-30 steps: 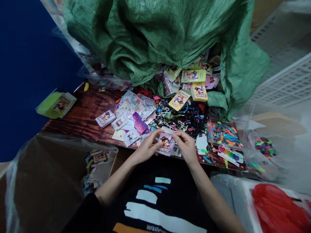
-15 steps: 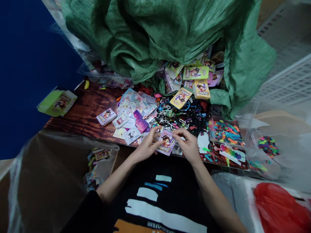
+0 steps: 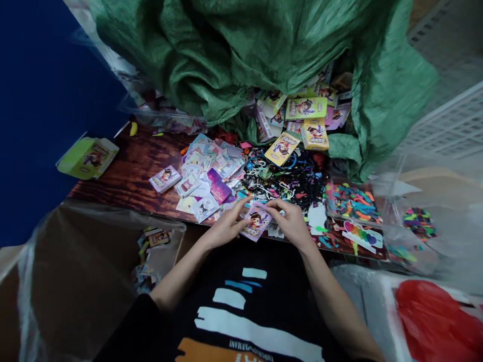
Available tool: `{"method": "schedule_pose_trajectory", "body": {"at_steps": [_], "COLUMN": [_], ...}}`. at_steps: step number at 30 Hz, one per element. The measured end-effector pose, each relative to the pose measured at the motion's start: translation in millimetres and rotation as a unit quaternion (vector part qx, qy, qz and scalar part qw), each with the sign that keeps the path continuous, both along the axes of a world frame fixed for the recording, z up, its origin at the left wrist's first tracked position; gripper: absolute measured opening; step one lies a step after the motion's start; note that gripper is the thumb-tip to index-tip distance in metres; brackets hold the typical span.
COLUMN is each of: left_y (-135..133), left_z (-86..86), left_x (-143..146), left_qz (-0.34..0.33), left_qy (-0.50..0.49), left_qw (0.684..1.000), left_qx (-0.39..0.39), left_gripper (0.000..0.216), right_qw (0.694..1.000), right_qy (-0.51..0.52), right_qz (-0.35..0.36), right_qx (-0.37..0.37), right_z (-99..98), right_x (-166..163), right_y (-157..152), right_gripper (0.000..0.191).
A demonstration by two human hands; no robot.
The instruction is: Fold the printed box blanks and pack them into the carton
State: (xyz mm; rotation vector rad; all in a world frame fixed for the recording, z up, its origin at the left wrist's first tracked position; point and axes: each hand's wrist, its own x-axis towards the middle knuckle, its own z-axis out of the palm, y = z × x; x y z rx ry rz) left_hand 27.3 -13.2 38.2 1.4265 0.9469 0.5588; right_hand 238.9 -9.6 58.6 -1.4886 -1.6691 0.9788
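Head view: card (image 3: pixel 255 222) tilted between hands (image 3: pixel 226 224) (image 3: pixel 290 223)

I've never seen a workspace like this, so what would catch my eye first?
A huge crumpled green woven sack drapes over the far side of the wooden table. Below it spreads a colourful heap of cartoon-printed cards beside a tangle of dark cords. At the near edge, the left hand and right hand meet on a small purple card.

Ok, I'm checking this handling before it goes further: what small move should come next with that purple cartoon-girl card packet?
Probably firm up the grip on the purple card packet printed with a cartoon girl: only the fingertips of the left hand and right hand seem to hold it, near its upper edge, just beside the loose, scattered paper cards.
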Motion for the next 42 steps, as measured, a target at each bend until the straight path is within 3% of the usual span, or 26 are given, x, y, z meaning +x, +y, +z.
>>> {"method": "schedule_pose_trajectory", "body": {"at_steps": [6,13,24,32,38,42], "left_y": [-1.5,-4.0,0.8,-0.8,1.1,-0.1], "left_z": [3.1,-0.5,9.2,3.4,4.7,1.5], "left_x": [7.0,12.8,12.1,13.0,15.1,9.6], "left_qz": [0.025,0.078,-0.006,-0.009,0.067,0.030], "left_qy": [-0.025,-0.015,0.045,-0.004,-0.022,0.007], "left_qw": [0.999,0.997,0.992,0.999,0.997,0.997], "left_qx": [-0.018,-0.002,0.114,0.047,0.013,0.070], "left_gripper": [0.063,0.065,0.060,0.061,0.063,0.058], "right_qw": [0.989,0.979,0.980,0.976,0.979,0.991], "right_qy": [0.122,0.165,0.179,0.178,0.181,0.133], "right_qz": [-0.064,-0.120,-0.032,0.010,-0.023,0.000], "right_qx": [-0.044,-0.012,-0.085,-0.123,-0.088,-0.022], "right_z": [-5.0,-11.7,-2.7,3.7,3.1,2.2], "right_x": [-0.8,-15.4,8.3,15.4,6.7,-1.8], "right_y": [-2.3,-12.4,8.5,5.5,-0.2,-1.1], "right_gripper": [0.019,0.017,0.024,0.026,0.028,0.020]}}
